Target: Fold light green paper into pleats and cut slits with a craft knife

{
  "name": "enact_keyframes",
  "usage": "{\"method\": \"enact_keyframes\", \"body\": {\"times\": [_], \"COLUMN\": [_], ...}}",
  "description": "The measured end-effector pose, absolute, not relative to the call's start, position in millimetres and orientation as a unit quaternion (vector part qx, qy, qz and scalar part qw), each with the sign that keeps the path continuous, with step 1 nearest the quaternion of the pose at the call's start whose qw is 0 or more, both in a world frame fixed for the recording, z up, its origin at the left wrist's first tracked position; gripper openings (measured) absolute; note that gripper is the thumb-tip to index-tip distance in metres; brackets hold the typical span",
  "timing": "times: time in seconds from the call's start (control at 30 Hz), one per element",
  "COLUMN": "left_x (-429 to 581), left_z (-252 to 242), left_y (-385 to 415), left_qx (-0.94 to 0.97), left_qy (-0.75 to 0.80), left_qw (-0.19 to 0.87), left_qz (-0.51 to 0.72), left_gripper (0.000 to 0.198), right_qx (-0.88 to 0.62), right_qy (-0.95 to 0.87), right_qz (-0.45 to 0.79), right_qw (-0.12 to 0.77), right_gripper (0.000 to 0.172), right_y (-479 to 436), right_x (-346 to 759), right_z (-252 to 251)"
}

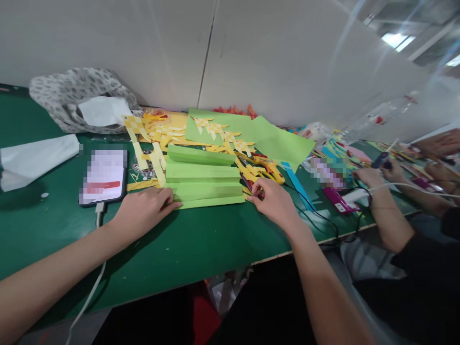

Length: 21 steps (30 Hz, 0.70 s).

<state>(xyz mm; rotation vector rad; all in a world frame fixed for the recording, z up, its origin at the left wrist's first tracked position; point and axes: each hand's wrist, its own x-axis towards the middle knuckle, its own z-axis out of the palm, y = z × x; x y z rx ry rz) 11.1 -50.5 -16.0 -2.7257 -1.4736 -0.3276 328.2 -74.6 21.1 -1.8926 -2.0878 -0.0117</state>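
Note:
A light green sheet of paper (203, 177), folded into accordion pleats, lies on the green table (172, 249). My left hand (145, 211) rests at its near left corner, fingers curled and pressing the paper's edge. My right hand (273, 201) pinches the near right corner of the same sheet. Behind the sheet lie woven yellow paper strips (151, 148) and more flat green sheets (273, 139) with yellow woven shapes on them.
A phone (104, 176) on a white cable lies left of my left hand. White tissue (34, 158) and a patterned cloth bag (77, 96) sit far left. Scissors and a yellow tool (268, 168) lie right of the sheet. Another person's hands (370, 179) work at the right among coloured papers.

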Motion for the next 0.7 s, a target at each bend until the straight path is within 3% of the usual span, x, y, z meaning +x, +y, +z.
{"method": "enact_keyframes", "body": {"times": [0.07, 0.13, 0.3, 0.47, 0.7], "left_x": [11, 11, 11, 10, 10], "left_z": [-16, -17, -20, -20, -20], "left_y": [-51, -50, -50, -50, -50], "left_qx": [-0.875, -0.875, -0.874, -0.873, -0.874], "left_qy": [-0.473, -0.473, -0.472, -0.474, -0.474], "left_qw": [0.011, 0.015, 0.029, 0.024, 0.013], "left_qz": [-0.104, -0.107, -0.112, -0.112, -0.108], "left_gripper": [0.035, 0.034, 0.034, 0.035, 0.035], "right_qx": [-0.610, -0.529, -0.359, -0.357, -0.395], "right_qy": [-0.756, -0.805, -0.925, -0.929, -0.912], "right_qz": [-0.053, -0.061, 0.004, 0.022, 0.031], "right_qw": [0.231, 0.261, 0.127, 0.090, 0.107], "right_gripper": [0.007, 0.009, 0.033, 0.038, 0.034], "right_y": [-78, -82, -93, -98, -104], "right_x": [313, 291, 241, 236, 258], "right_z": [18, 13, 0, -2, 6]}}
